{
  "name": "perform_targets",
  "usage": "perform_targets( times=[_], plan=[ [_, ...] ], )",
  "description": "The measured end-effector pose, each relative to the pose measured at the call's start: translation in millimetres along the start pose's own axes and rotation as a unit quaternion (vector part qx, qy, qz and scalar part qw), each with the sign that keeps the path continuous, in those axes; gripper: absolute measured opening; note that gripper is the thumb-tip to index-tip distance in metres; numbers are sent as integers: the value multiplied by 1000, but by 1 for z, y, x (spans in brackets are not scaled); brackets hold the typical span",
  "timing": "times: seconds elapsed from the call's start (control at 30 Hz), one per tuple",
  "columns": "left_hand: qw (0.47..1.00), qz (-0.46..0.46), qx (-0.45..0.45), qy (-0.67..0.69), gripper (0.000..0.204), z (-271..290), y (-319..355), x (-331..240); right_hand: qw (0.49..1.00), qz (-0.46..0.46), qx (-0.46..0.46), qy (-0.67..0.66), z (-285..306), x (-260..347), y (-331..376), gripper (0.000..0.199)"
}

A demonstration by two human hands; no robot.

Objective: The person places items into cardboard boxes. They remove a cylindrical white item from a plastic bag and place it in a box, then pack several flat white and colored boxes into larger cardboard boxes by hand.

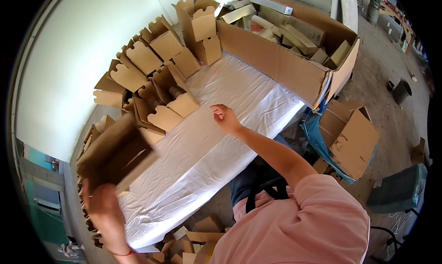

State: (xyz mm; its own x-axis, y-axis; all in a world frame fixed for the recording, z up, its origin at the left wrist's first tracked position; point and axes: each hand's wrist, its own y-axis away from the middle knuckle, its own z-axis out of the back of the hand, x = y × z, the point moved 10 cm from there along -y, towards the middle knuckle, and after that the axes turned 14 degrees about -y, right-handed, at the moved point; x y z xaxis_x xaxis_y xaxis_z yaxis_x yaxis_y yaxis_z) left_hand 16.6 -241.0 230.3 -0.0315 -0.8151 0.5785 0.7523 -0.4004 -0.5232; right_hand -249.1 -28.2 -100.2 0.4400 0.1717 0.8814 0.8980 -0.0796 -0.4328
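Note:
My left hand (105, 211) is at the near end of a brown cardboard box (117, 156), gripping it at the left side of the table. The box is tilted with its hollow inside showing, and it is smeared by motion; some of my left fingers are hidden by it. Over the middle of the white-covered table (202, 140) hovers my right hand (224, 119), its fingers loosely bent and apart, with nothing visible in them. Several upright cardboard boxes with notched flaps (168, 105) stand in rows behind the hands, their tops unfolded.
A large carton (276, 57) of small boxes and packets sits at the table's far right. On the floor to the right are another carton (354, 144) in blue wrap, a wrapped bundle (398, 188) and a dark bucket (402, 91). Loose cardboard (209, 225) lies below the near edge.

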Motion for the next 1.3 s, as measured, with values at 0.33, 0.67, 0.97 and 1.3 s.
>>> perform_targets(
  times=[0.33, 0.67, 0.97, 1.3],
  plan=[
    [944, -35, -59, 322, 5, -125, -76, -213, 979, 125, -114, -110, 127, 168, -22, 23],
    [892, -9, 2, 452, 13, -151, -119, -216, 929, 186, 170, 270, 73, 192, -42, 23],
    [945, 11, -58, 320, 42, -184, -129, -210, 914, 151, 199, 318, 70, 165, -57, 47],
    [777, 148, 106, 602, 46, -326, -47, -233, 909, -22, 156, 387, 123, 125, -82, 43]
  ],
)
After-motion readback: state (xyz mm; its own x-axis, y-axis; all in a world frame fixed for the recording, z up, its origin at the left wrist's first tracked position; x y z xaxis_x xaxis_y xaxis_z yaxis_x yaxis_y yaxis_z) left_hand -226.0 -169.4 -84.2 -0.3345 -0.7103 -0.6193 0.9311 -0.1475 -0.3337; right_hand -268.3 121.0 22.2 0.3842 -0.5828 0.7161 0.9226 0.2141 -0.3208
